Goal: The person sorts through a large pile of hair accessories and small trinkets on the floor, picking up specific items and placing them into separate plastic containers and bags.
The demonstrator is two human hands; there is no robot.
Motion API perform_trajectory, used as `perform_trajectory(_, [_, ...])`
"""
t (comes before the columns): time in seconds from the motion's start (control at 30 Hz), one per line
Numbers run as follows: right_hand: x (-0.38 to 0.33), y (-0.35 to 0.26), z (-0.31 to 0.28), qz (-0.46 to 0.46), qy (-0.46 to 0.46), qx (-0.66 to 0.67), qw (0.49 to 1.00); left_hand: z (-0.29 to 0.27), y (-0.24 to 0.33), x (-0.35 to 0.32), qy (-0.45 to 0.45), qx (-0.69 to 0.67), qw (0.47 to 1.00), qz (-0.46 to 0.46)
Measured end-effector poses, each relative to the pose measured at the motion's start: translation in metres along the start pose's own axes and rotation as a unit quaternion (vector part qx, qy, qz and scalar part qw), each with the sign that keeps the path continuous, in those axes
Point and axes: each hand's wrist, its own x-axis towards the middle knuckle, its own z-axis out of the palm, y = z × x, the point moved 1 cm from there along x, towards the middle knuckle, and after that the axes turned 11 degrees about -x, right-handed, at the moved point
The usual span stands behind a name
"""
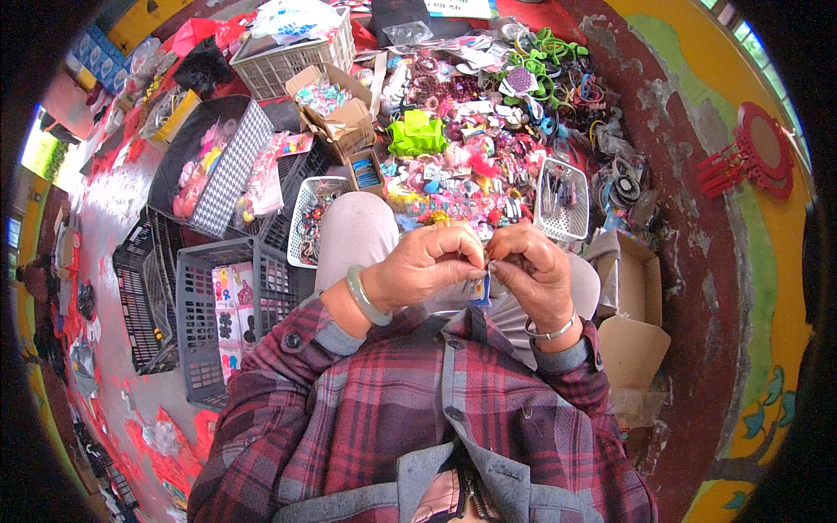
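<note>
My left hand (pixel 427 264), with a pale bangle on its wrist, is closed in a pinch in front of my lap. Close beside it, my right hand (pixel 534 272) pinches too, a silver bracelet on its wrist. Between their fingertips hangs a small packet (pixel 483 292) with blue and white on it, held at its top edge. What lies inside it is too small to make out. Just beyond my hands spreads a dense heap of hair ornaments (pixel 471 166) in pink, red and purple, with a bright green bundle (pixel 416 133) on top.
A white basket (pixel 302 228) of small pieces stands by my left knee, another white basket (pixel 562 199) with tools to the right. Dark crates (pixel 196 288) line the left. An open cardboard box (pixel 636 279) sits at my right, near a peeling painted wall (pixel 706 244).
</note>
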Motion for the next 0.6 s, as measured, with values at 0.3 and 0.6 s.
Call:
perform_trajectory(0.3, [0.002, -0.005, 0.000, 0.019, -0.050, 0.043, 0.998, -0.002, 0.003, -0.002, -0.031, -0.072, 0.997, -0.009])
perform_trajectory(0.6, [-0.008, 0.019, -0.038, 0.087, 0.050, 0.045, 0.994, -0.014, 0.042, -0.014, 0.016, -0.207, 0.976, -0.069])
